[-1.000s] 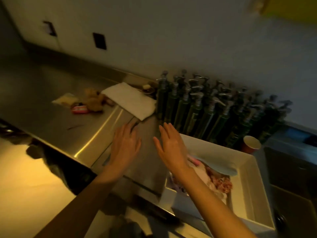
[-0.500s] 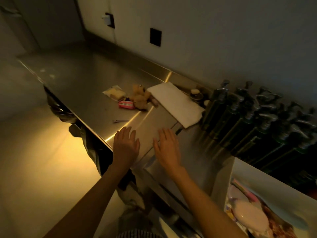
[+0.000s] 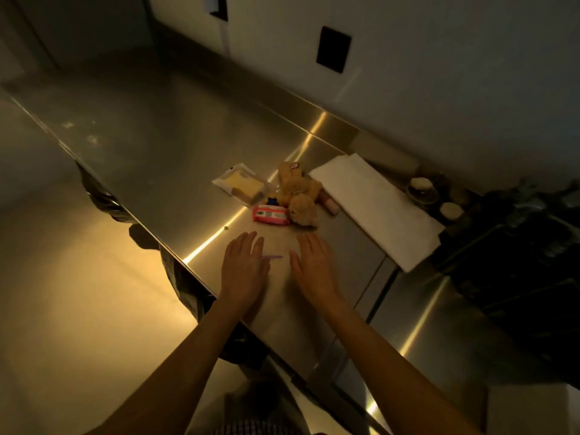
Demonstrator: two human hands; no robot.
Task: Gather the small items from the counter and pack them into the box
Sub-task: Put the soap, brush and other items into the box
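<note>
Fingers [image 3: 248, 246] of both hands are held straight and close together, and nothing is gripped by them. Both palms are turned down over the steel counter [image 3: 150, 146]; whether it is touched cannot be told. The left hand [image 3: 243, 271] is placed near the counter's front edge, and the right hand [image 3: 312, 268] is held just beside it, with a strip of bare steel seen between the two. A thin pink stick [image 3: 273, 256] is seen lying on the counter in that gap, its near end reaching the left hand's fingers.

The small items are grouped just beyond the fingertips. A red packet [image 3: 271, 215] is laid flat nearest the hands. A tan plush toy [image 3: 298, 194] is set against its right side, touching it. A clear bag with a yellow block inside [image 3: 243, 184] is laid just left of the plush. A small pink item [image 3: 332, 206] is partly hidden between the plush and a white folded cloth [image 3: 375, 208], which is spread toward the wall.

A pale corner of the box [image 3: 530, 409] is seen at the lower right edge, well apart from the items. Small round dishes [image 3: 422, 189] and dark bottles [image 3: 514, 246] are ranged at the right.
</note>
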